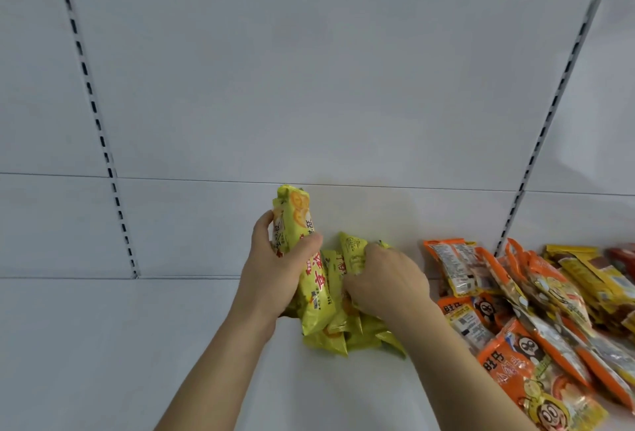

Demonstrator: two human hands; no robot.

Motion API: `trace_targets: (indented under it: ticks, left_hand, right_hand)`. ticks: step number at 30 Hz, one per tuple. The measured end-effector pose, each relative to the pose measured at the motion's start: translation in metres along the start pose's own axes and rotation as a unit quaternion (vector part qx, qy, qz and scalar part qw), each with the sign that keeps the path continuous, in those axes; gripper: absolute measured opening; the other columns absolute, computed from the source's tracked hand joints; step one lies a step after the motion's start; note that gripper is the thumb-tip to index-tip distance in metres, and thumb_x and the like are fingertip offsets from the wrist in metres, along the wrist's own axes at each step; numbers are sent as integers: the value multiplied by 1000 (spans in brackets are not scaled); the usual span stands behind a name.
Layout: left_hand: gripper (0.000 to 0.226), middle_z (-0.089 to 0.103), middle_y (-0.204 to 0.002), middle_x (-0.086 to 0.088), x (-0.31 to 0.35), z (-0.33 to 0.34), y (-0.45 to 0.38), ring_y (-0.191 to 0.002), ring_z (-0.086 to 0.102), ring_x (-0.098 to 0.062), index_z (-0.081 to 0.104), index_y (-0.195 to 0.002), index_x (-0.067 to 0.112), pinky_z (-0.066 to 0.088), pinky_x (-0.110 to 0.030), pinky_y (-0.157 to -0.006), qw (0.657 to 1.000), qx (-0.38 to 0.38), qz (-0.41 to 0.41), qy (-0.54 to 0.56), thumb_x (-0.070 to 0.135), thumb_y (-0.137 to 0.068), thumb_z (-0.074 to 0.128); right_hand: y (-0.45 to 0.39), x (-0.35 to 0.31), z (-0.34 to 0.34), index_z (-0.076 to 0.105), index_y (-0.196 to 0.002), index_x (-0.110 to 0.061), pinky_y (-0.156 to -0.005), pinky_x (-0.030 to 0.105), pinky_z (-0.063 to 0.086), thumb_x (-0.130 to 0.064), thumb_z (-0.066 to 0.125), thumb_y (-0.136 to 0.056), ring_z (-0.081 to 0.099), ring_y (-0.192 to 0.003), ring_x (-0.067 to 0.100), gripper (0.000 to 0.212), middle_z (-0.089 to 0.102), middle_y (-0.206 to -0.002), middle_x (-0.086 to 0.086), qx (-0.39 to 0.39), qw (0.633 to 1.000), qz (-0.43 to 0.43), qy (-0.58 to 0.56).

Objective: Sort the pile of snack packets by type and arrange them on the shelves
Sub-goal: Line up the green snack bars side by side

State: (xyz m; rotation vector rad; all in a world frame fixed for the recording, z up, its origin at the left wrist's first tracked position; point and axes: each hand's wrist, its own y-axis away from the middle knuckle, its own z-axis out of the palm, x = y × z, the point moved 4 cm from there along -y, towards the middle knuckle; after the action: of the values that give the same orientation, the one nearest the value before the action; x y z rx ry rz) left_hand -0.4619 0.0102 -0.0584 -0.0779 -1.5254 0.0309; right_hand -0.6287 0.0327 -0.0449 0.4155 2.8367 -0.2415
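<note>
Several yellow-green snack packets (pixel 343 334) stand bunched together on the white shelf (pixel 103 344), near its back wall. My left hand (pixel 271 272) grips the leftmost of them, a tall yellow-green packet (pixel 295 221) that sticks up above my fingers. My right hand (pixel 385 279) is closed over the tops of the packets on the right side of the bunch. A pile of orange packets (pixel 508 338) with a cartoon face lies to the right, mixed with some yellow packets (pixel 591 272).
White back panels rise behind the shelf, with slotted uprights at the left (pixel 99 128) and right (pixel 546 124). The orange and yellow pile runs off the frame's right edge. Red packets (pixel 622 255) show at the far right.
</note>
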Motion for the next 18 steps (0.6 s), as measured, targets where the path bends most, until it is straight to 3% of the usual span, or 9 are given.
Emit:
trace_targets:
  ticks: [3, 5, 8, 10, 12, 14, 18]
  left_hand:
    - [72, 69, -117, 9, -4, -6, 5, -96, 75, -16, 38, -145, 49, 62, -48, -85, 1000, -1, -12, -5, 46, -85, 78]
    - [72, 69, -117, 7, -6, -12, 8, -95, 75, -17, 39, -144, 50, 62, -51, -86, 1000, 12, -28, 3, 46, -84, 78]
    - [51, 76, -106, 1, -10, -20, 14, -87, 77, -20, 50, -137, 46, 63, -48, -82, 998, 19, -48, 31, 34, -92, 71]
    - [46, 78, -104, 0, -13, -27, 20, -87, 78, -21, 53, -134, 46, 63, -48, -81, 998, 18, -48, 39, 32, -94, 69]
    - [60, 77, -110, 5, -14, -39, 27, -92, 78, -17, 46, -140, 52, 61, -51, -89, 999, 34, -28, 12, 43, -88, 74]
    - [83, 74, -121, 8, -15, -57, 35, -99, 76, -14, 33, -146, 60, 59, -50, -94, 999, 47, -16, -1, 55, -77, 78]
    - [79, 75, -119, 10, -15, -102, 52, -98, 77, -14, 33, -146, 60, 59, -50, -93, 997, 77, -3, 2, 50, -84, 81]
  right_hand:
    - [6, 2, -14, 55, -119, -22, -74, 34, 49, -39, 56, -88, 58, -90, 24, 34, 66, -102, -1, 40, 996, -17, -73]
    - [19, -2, -22, 54, -132, -33, -76, 34, 51, -38, 58, -91, 63, -86, 17, 41, 67, -89, -11, 66, 968, -37, -240]
    - [41, -26, -12, 60, -126, -40, -80, 41, 59, -21, 56, -96, 72, -85, 15, 35, 76, -89, -7, -25, 853, -81, -516]
    - [49, -40, 2, 63, -120, -40, -81, 33, 59, -13, 50, -100, 72, -92, 9, 36, 76, -98, -10, -81, 785, -88, -608]
    - [55, -52, 16, 62, -122, -42, -83, 28, 57, -16, 50, -102, 71, -98, 3, 35, 75, -105, -15, -99, 753, -93, -644]
    - [62, -67, 29, 56, -130, -39, -85, 34, 59, -25, 56, -101, 72, -100, 7, 32, 75, -108, -13, -113, 745, -117, -647]
    - [85, -104, 44, 49, -131, -33, -83, 48, 60, -24, 63, -96, 75, -92, 19, 39, 77, -101, -1, -127, 739, -128, -649]
